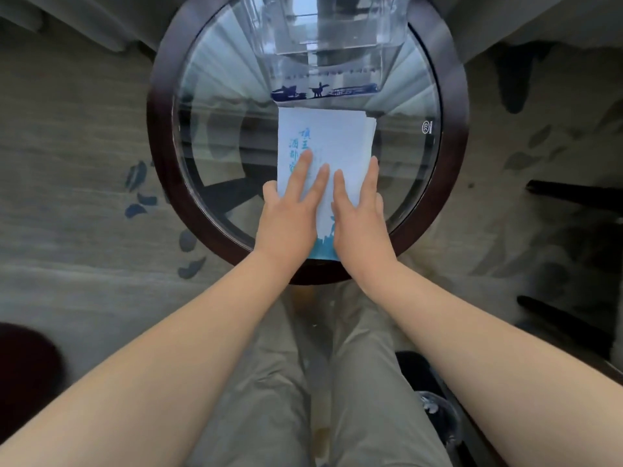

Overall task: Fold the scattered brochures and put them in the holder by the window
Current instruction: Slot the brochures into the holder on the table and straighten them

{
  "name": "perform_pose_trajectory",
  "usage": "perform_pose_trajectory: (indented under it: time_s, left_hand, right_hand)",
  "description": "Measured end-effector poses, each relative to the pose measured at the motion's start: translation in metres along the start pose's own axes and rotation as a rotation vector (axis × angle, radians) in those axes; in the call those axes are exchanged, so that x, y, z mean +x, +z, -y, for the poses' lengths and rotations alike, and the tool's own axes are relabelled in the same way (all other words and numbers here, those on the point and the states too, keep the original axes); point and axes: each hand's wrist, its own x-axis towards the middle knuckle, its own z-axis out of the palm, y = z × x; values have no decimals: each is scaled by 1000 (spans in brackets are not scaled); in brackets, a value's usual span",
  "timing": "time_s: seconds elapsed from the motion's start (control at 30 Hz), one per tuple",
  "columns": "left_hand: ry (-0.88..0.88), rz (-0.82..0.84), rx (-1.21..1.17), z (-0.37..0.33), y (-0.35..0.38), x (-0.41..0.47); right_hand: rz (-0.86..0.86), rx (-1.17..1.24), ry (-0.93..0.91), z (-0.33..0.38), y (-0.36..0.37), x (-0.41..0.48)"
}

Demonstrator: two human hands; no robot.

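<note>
Glass table (421,183), clear holder (325,35) with brochure (325,91) inside

Before me stands a round glass-topped table with a dark reddish-brown wooden rim (158,136), its glass reflecting pale daylight. Around it lies a grey carpet (84,123) patterned with scattered blue leaf shapes. Black furniture legs (573,193) cross the floor to my right.

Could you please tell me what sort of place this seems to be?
Probably a hotel room or lounge, though I cannot be sure: a round glass-topped table with a dark wooden rim, a clear brochure holder on it, and leaf-patterned carpet.
</note>
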Motion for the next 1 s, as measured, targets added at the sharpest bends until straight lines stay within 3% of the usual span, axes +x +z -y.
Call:
perform_pose_trajectory:
  time_s: [0.1,0.27,0.47,0.63,0.9,1.0]
  left_hand:
    - [12,-36,23,-2,5,-3]
    - [-65,-180,-93,-2,3,-13]
    - [-42,-24,-130,-5,22,-16]
    - [-222,-11,-211,-17,-13,-32]
    - [-232,-58,-269,-22,0,-24]
    - [-285,-142,-461,-20,-6,-21]
  right_hand:
    - [93,63,20,-1,1,2]
    - [69,-115,-5,3,3,-5]
    - [21,-37,0,-4,9,-9]
    - [-121,-213,42,5,11,-15]
    - [59,-235,-20,-6,13,-10]
    - [133,-196,12,0,5,-9]
